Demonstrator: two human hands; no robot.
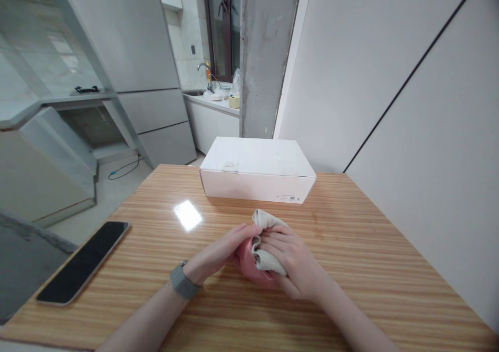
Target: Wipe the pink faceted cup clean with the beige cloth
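Near the middle of the table, a rounded pink bowl (pixel 249 269) is largely hidden by my hands and a cloth. My left hand (pixel 237 240) is closed around its left side, the thumb near the rim. A light grey-beige cloth (pixel 268 261) is bunched over the bowl's opening, one folded end sticking up at the far side. My right hand (pixel 290 258) grips this cloth and presses it against the bowl, fingers pointing left. The bowl's inside and base cannot be seen.
A long white box (pixel 253 185) lies on the wooden table (pixel 351 248) beyond my hands. At the table's left edge rests a dark-screened phone (pixel 86 263). A white wall (pixel 421 159) borders the right side. Kitchen cabinets and a sink (pixel 195 92) are farther back.
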